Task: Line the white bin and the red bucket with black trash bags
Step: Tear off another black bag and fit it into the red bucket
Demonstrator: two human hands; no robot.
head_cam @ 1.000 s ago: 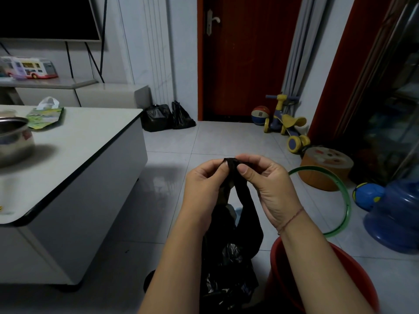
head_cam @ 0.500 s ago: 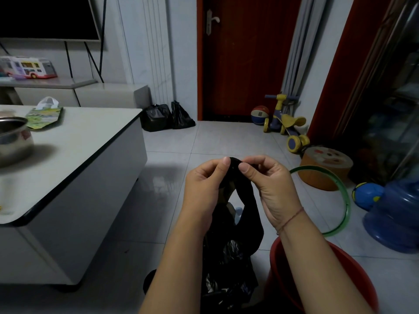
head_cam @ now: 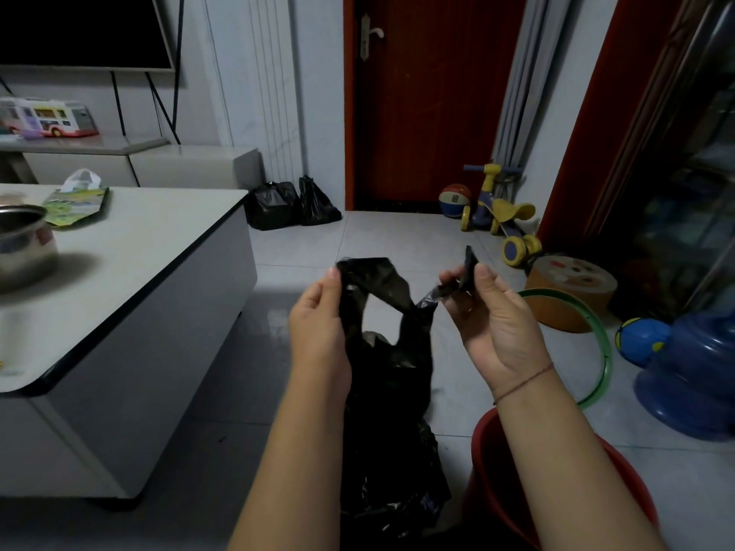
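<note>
A black trash bag (head_cam: pixel 387 375) hangs between my hands in the middle of the view. My left hand (head_cam: pixel 318 324) pinches one handle loop at its top. My right hand (head_cam: pixel 493 320) pinches the other handle, pulled out to the right, so the bag's mouth is spread apart. The bag's lower part droops down between my forearms, over more crumpled black plastic at the bottom. The red bucket (head_cam: pixel 620 483) stands on the floor at the lower right, partly hidden behind my right forearm. No white bin can be made out.
A white low table (head_cam: pixel 131 264) with a metal pot (head_cam: pixel 24 248) and a tissue pack stands at the left. Two filled black bags (head_cam: pixel 290 206) sit by the red door. A green hoop (head_cam: pixel 596 347), blue water jug (head_cam: pixel 692 375), balls, a stool and a ride-on toy crowd the right floor.
My hands, close together on the bag's top before, have moved apart. The two handles are now separated and the bag's mouth is opened.
</note>
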